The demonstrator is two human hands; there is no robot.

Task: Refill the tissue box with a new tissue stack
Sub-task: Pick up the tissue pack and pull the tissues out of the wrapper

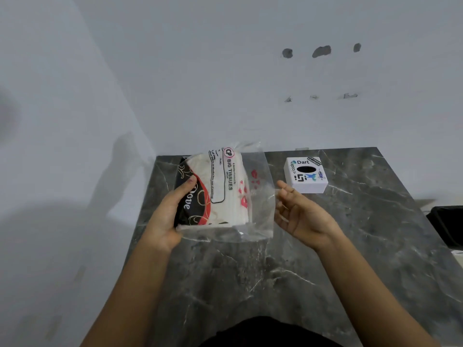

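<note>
A plastic pack of white tissues (223, 194), printed black and red at its left end with "BIG TISSUES" on it, is held above the dark marble table (275, 284). My left hand (170, 211) grips the pack's left end, thumb on top. The pack's clear right end hangs loose and empty. My right hand (300, 214) is beside that loose end, palm up, fingers apart, its fingertips at the plastic's edge. A small white tissue box (306, 174) with stickers and a dark oval slot on top stands on the table behind my right hand.
White walls close in the table at the back and left. A black object (448, 224) lies off the table's right edge. Marble surface stretches between my arms toward my body.
</note>
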